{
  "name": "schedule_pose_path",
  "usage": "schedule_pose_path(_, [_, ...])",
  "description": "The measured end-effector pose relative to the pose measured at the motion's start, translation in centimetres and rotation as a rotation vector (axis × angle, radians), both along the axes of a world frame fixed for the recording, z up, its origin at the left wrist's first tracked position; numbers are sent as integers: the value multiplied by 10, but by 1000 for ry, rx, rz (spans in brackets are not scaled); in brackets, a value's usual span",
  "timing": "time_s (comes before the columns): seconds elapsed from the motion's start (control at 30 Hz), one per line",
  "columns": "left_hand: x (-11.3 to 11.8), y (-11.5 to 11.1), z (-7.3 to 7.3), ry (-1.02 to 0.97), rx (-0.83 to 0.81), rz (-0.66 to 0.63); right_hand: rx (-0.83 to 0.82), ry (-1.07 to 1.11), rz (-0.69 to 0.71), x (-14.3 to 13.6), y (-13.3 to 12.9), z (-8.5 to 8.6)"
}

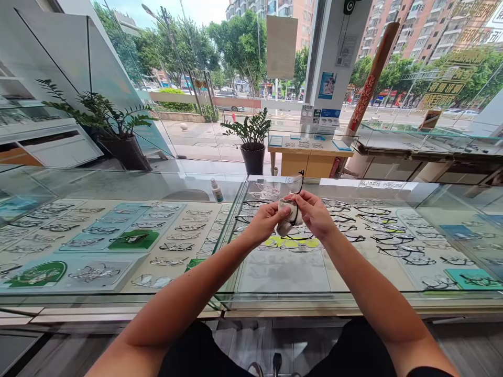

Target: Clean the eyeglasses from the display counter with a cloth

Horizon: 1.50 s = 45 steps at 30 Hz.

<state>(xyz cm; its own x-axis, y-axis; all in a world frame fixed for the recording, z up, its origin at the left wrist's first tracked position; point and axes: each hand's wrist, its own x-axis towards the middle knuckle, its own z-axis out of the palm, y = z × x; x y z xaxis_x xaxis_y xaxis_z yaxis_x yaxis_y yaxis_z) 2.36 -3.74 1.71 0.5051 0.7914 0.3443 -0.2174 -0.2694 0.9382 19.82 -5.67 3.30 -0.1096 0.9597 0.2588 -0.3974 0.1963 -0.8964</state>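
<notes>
Above the glass counter I hold a pair of eyeglasses (295, 183) with both hands. One lens with its dark rim points up and away from me. A pale cleaning cloth (283, 228) is pinched in my left hand (267, 220), wrapped over the lower part of the glasses and hanging below the fingers. My right hand (314, 213) is closed on the frame near its middle, close to the cloth. A dark temple seems to run down across the cloth. The lens under the cloth is hidden.
Rows of eyeglasses (395, 238) lie inside the glass display counter (283, 272) below my hands. A small spray bottle (216, 190) stands on the counter to the left. Beyond are a potted plant (251, 139), a wooden cabinet (302, 163) and large windows.
</notes>
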Motion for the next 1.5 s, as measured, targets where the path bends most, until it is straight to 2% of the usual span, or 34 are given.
schedule_pose_path(0.23, [1,1,-7,-5,-43,90,58,-40,-1,1,2,-3])
schedule_pose_path(0.43, [5,3,-11,-99,-141,33,36,-73,-14,1,3,-4])
schedule_pose_path(0.57, [2,3,-11,-82,-165,4,21,-39,36,1,3,-5])
schedule_pose_path(0.67, [0,4,-11,-50,-165,10,4,-28,71,2,3,-6])
schedule_pose_path(0.93, [1,4,-12,-62,-240,31,47,-70,61,-2,5,-11])
schedule_pose_path(1.13, [5,0,-8,-176,-379,-8,18,5,-9,-10,3,-13])
schedule_pose_path(1.27, [2,4,-6,-238,-430,-98,-62,72,-6,-5,5,-9])
schedule_pose_path(1.37, [-2,6,-5,-220,-420,-154,-96,131,-6,-1,7,-6])
schedule_pose_path(1.5, [-4,9,-5,-207,-354,-93,-81,180,-25,-1,8,-5])
